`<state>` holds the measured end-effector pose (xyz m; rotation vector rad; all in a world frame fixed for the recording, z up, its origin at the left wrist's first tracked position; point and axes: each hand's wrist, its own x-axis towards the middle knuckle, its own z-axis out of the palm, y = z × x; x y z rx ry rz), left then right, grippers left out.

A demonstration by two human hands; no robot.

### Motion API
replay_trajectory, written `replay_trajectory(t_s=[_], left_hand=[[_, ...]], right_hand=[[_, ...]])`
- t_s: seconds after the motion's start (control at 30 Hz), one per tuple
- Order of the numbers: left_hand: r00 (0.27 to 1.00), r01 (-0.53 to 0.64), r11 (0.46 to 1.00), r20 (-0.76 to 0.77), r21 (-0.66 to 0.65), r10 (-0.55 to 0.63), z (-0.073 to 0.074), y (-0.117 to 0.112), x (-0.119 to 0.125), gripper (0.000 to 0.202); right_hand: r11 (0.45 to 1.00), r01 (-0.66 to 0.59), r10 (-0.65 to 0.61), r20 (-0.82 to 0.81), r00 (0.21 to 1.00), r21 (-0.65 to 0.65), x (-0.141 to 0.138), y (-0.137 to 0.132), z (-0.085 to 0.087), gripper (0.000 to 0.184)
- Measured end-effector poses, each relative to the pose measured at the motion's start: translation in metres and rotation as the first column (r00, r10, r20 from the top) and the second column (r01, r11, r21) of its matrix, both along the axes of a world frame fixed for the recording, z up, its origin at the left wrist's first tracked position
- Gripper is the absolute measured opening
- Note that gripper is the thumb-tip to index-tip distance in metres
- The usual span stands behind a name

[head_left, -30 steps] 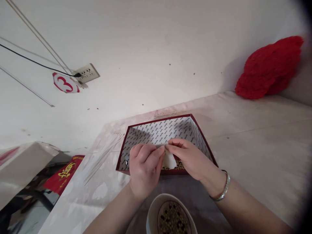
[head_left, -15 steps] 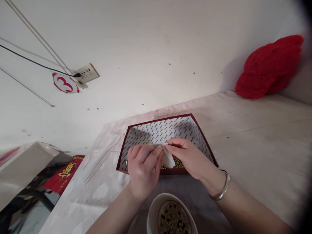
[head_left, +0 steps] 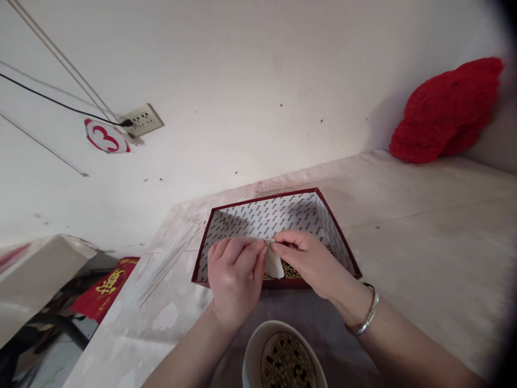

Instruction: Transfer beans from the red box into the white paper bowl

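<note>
My left hand and my right hand meet over the near side of a dark-red box with white patterned lining. Both hands pinch a small white piece, paper or a thin bag, which hangs between the fingertips. Under it, yellowish beans lie on the box floor. A silver bracelet circles my right wrist. A white bowl holding mixed yellow and dark beans stands just below my hands at the bottom edge.
The box and bowl rest on a pale covered table against a white wall. A red fluffy cushion lies at the far right. A wall socket with a black cable and a red "3" sticker sit upper left. Red packaging lies beyond the table's left edge.
Both hands have shifted slightly left and lower into the box, still pinching the white piece, which now looks more bunched between the fingers.
</note>
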<state>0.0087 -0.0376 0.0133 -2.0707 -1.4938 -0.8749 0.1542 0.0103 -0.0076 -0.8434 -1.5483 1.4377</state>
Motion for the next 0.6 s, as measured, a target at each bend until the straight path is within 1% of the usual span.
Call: replay_trajectory(t_s=[0.2,0.3,0.4,0.5,0.57,0.6], left_hand=[[0.999,0.016,1.0,-0.045,-0.001,-0.016,-0.002,-0.001,0.0,0.013],[0.999,-0.032,0.999,-0.037,-0.021,0.031,-0.003,0.004,-0.005,0.008],[0.999,-0.051,0.997,0.0,-0.065,0.052,-0.001,0.005,-0.013,0.007],[0.997,0.018,0.993,0.075,-0.119,-0.009,0.004,-0.01,-0.016,0.004],[0.989,0.121,0.974,0.107,-0.193,-0.102,0.006,-0.025,-0.013,0.005],[0.981,0.185,0.954,0.102,-0.237,-0.165,0.005,-0.033,-0.01,0.007]], right_hand=[[1.0,-0.023,0.023,-0.001,1.0,-0.013,0.0,0.0,0.001,0.021],[1.0,-0.004,0.004,-0.008,1.0,-0.011,0.0,0.0,0.001,0.021],[0.998,0.002,-0.005,-0.049,0.999,-0.069,0.0,0.0,0.0,0.02],[0.99,0.035,-0.048,-0.09,0.995,-0.14,0.0,0.001,-0.001,0.018],[0.987,0.054,-0.072,-0.113,0.991,-0.154,0.0,0.001,0.0,0.017],[0.987,0.054,-0.074,-0.123,0.99,-0.152,0.0,0.001,0.0,0.017]])
